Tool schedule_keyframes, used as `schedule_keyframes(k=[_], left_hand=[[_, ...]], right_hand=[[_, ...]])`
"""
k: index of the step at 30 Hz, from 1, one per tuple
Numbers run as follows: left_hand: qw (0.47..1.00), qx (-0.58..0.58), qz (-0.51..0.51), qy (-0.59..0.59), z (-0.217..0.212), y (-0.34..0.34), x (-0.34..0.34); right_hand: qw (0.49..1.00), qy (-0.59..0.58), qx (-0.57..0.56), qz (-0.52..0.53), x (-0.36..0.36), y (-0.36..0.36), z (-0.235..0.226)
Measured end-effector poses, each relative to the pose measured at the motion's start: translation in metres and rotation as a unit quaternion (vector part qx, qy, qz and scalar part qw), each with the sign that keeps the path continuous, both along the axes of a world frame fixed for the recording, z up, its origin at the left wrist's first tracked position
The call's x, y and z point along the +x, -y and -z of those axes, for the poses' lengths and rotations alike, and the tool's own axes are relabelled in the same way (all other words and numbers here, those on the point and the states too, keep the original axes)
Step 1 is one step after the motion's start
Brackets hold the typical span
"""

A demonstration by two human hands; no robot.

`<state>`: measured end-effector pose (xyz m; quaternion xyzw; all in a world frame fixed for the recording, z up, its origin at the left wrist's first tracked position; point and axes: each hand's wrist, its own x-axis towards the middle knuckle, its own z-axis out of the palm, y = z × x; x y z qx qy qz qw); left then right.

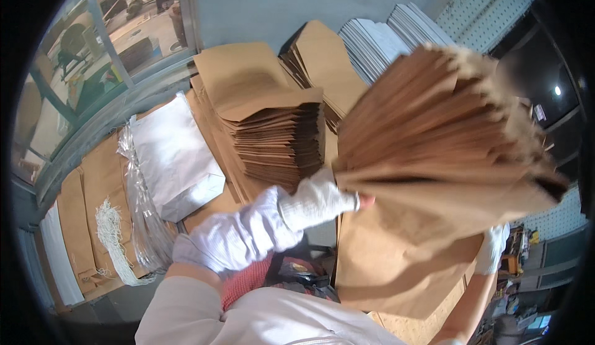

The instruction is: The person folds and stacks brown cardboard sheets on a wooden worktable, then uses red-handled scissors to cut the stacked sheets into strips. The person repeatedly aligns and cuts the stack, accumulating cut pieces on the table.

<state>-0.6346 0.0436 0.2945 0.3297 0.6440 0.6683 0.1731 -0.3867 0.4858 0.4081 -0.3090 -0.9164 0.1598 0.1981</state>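
Note:
A thick bundle of brown paper bags is fanned out at right, its far edge smeared by motion. My left hand, in a white glove with a white sleeve cover, is closed on the bundle's left end; a bare fingertip shows at the paper. My right hand, also gloved in white, grips at the bundle's lower right edge, its fingers mostly hidden by the paper. Below the bundle lies a flat brown sheet or bag; whether it belongs to the bundle I cannot tell.
Left of the bundle stands a tall stack of folded brown bags. More brown bags and white stacks lie behind. A white bag, clear plastic strips and white strings are on the left, beside a window.

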Motion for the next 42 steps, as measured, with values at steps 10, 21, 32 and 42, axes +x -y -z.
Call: schedule_keyframes(k=[10, 21, 32, 42], left_hand=[[0.924, -0.162, -0.299, -0.172, -0.196, 0.071, -0.131], [0.901, 0.129, -0.412, 0.049, -0.273, 0.038, -0.252], [0.762, -0.104, -0.58, 0.268, 0.096, 0.151, -0.51], [0.698, -0.196, -0.593, 0.349, 0.351, 0.206, -0.46]], right_hand=[[0.921, -0.176, -0.287, -0.198, -0.353, 0.018, -0.085], [0.695, -0.021, -0.585, -0.417, -0.66, 0.133, -0.047], [0.587, 0.147, -0.761, -0.236, -0.883, 0.173, 0.384], [0.748, 0.296, -0.549, -0.228, -0.805, 0.225, 0.463]])
